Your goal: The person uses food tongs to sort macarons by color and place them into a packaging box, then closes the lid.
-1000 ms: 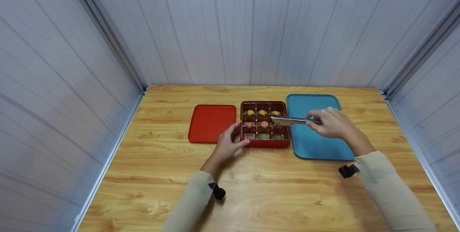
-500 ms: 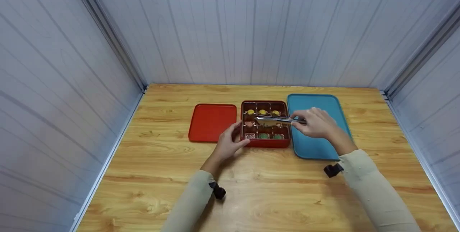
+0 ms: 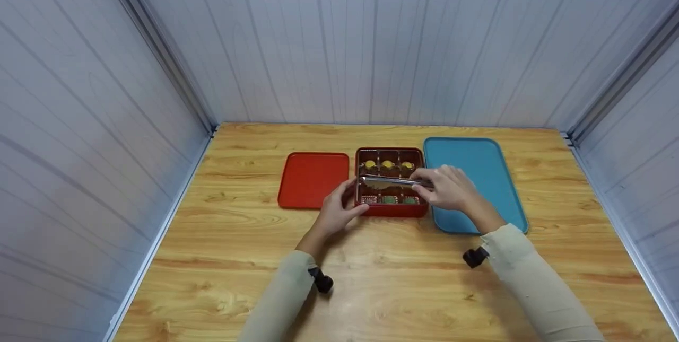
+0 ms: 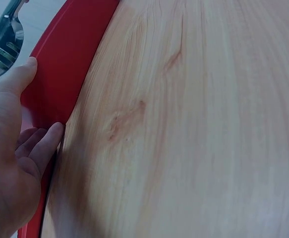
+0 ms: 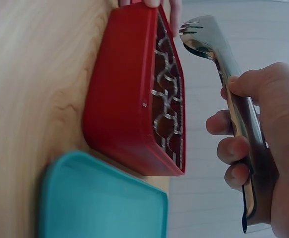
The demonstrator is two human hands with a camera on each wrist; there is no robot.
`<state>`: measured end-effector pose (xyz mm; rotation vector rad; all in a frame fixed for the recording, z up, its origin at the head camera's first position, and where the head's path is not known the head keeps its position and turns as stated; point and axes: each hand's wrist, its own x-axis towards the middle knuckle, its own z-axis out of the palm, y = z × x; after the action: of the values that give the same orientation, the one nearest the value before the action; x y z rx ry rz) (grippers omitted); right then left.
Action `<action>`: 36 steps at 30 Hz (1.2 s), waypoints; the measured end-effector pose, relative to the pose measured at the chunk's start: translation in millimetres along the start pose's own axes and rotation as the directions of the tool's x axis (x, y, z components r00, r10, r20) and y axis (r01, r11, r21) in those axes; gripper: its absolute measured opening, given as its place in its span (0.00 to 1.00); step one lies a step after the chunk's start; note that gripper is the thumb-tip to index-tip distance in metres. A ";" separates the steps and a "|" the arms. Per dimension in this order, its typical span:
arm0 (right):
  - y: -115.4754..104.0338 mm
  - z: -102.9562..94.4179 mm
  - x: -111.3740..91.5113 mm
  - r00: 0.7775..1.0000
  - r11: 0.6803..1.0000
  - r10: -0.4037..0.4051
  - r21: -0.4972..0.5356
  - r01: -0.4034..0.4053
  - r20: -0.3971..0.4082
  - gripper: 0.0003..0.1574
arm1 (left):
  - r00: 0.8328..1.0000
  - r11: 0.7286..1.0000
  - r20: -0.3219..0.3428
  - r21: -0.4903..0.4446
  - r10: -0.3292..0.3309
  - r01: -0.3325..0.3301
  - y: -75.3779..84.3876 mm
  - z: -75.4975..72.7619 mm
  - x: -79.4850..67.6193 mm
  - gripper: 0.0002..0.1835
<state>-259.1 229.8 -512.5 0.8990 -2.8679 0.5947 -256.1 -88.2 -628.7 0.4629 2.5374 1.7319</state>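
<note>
My right hand (image 3: pixel 448 187) holds metal food tongs (image 3: pixel 390 180) level above a red box (image 3: pixel 398 211). The tong heads (image 5: pixel 196 37) reach over the box's left side, hiding most of the middle row. I cannot tell whether anything is between them. Clear dividers split the box into compartments. Yellow round pieces (image 3: pixel 388 164) sit in the back row; green pieces (image 3: pixel 390 200) lie at front centre and front right. The front left compartment (image 3: pixel 368 200) shows a patterned base. My left hand (image 3: pixel 335 213) grips the box's front left corner, thumb against the front wall.
A flat red tray (image 3: pixel 313 180) lies left of the box, close to it. To the right, a larger blue tray (image 3: pixel 480 172) lies beside the box, partly beneath my right hand. Pale panel walls (image 3: pixel 339 40) stand behind and at both sides of the wooden table (image 3: pixel 371 289).
My right hand has moved left with the tongs, from the box's right side to over its left columns. The left hand and box have stayed in place.
</note>
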 end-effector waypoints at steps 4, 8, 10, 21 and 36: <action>-1.0 7.6 0.5 1.000 1.000 0.007 0.008 -0.007 0.008 0.16 | 1.000 1.000 -0.001 0.007 0.001 -0.001 0.6 0.0 0.4 0.46; -1.3 13.2 0.0 1.000 1.000 0.002 0.006 -0.002 0.011 0.16 | 1.000 1.000 0.007 -0.016 -0.002 0.002 1.3 -1.0 0.0 0.47; -1.1 15.4 -0.4 1.000 1.000 0.001 0.000 -0.001 0.011 0.16 | 1.000 1.000 0.004 -0.007 0.004 -0.004 0.9 -1.3 0.0 0.47; -1.2 19.1 -0.1 0.999 0.999 0.034 0.012 -0.034 0.024 0.19 | 0.999 0.999 -0.016 0.013 0.037 -0.037 -7.9 1.0 1.3 0.45; 4.1 16.8 -7.7 0.998 0.997 0.065 0.033 -0.065 -0.003 0.21 | 1.000 0.999 0.014 -0.032 -0.019 0.020 3.7 -0.4 0.1 0.46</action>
<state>-254.4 230.6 -530.8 0.8105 -2.9020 0.6504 -255.5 -87.3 -625.1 0.4449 2.4926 1.7539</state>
